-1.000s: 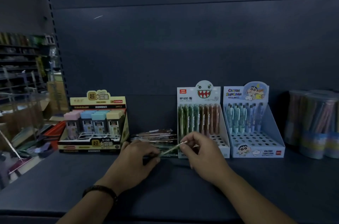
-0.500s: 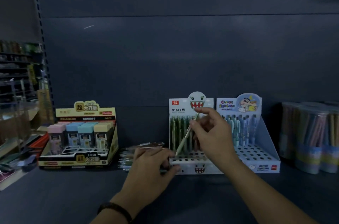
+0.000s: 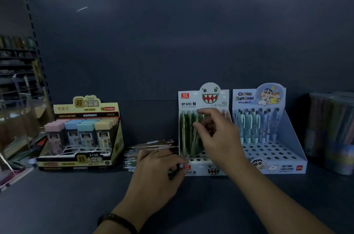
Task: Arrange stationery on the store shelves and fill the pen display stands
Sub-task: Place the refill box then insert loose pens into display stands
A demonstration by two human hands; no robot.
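Dark shelf: right hand seats pinched green pen in white monster-face stand; left hand grips loose pens; next, probably release.

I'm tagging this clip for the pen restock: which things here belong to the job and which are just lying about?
In the job: right hand pinching a green pen, monster pen stand, loose pens by the left hand, blue cartoon pen stand.
Lying about: lead refill box, clear tubs at right.
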